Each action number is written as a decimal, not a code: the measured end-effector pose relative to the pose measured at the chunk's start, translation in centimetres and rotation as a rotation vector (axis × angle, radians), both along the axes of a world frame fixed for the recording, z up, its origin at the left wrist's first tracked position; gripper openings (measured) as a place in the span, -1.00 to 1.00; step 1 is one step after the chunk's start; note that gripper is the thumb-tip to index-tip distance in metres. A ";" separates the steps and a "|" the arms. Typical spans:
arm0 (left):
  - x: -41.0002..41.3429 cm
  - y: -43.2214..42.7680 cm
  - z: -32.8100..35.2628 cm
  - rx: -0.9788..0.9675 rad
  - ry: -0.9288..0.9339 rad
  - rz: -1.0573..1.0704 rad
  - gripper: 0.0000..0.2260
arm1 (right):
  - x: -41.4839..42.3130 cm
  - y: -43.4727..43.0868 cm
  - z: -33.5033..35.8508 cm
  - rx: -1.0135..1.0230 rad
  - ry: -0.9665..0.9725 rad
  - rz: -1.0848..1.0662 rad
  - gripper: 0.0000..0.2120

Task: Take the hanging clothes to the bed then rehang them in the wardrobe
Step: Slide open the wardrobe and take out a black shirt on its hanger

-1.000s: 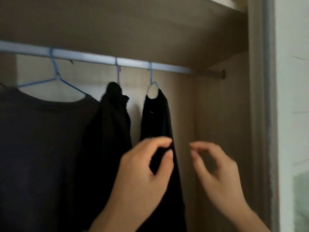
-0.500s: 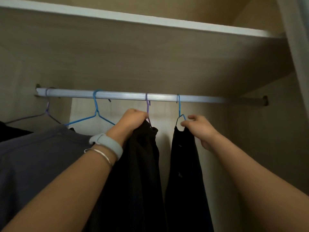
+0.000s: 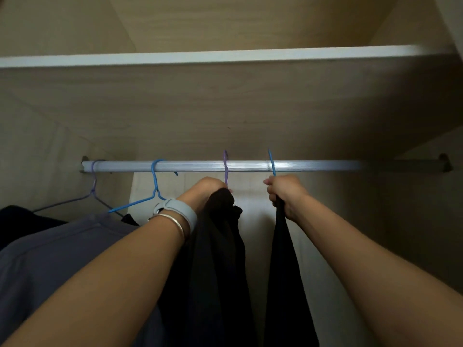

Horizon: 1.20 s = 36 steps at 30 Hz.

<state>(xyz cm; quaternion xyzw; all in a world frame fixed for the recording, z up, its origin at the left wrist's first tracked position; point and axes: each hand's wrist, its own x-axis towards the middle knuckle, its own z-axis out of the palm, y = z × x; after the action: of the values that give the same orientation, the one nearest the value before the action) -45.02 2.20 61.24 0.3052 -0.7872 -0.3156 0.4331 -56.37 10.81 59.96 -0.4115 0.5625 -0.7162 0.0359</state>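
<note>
Left hand (image 3: 208, 190) is clamped on the top of a black garment (image 3: 215, 259) under the purple hanger (image 3: 225, 166). Right hand (image 3: 283, 194), at 3 o'clock from it, is clamped on a second black garment (image 3: 285, 271) under the blue hanger (image 3: 271, 162). Both hooks cross the rail (image 3: 313, 166). A grey shirt (image 3: 50, 259) hangs at 8 o'clock.

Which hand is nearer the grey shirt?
Left. Left hand grips the black garment beside the grey shirt; right hand is farther right, gripping the narrow dark garment.

Both arms outstretched, left hand (image 3: 208, 191) in a fist on the bunched garment (image 3: 218, 249), right hand (image 3: 284, 194) likewise on the slim garment (image 3: 284, 261).
</note>
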 end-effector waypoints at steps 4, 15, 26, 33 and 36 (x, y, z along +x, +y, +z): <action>0.4 -0.3 1.3 -0.145 -0.004 0.004 -0.67 | 3.2 -0.4 1.1 -0.103 0.031 0.136 -0.73; 8.7 0.9 -3.0 -0.104 0.111 0.081 -0.65 | 11.1 -5.2 -4.1 -0.162 0.128 0.318 -0.74; 28.8 7.2 -12.8 -0.109 -0.032 0.308 -0.66 | 28.0 -1.9 -14.2 -0.190 0.582 0.482 -0.65; 43.4 12.3 -15.7 -0.053 -0.136 0.543 -0.67 | 42.1 -0.4 -18.0 -0.329 0.618 0.732 -0.68; 48.4 15.0 -16.7 -0.012 -0.146 0.623 -0.69 | 47.8 0.5 -19.3 -0.358 0.571 0.919 -0.69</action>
<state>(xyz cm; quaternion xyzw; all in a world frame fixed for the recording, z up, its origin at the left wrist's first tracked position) 3.39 17.19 44.58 0.5506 -0.6868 -0.1405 0.4532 -8.56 11.30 40.61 -0.7907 0.1830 -0.5717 0.1199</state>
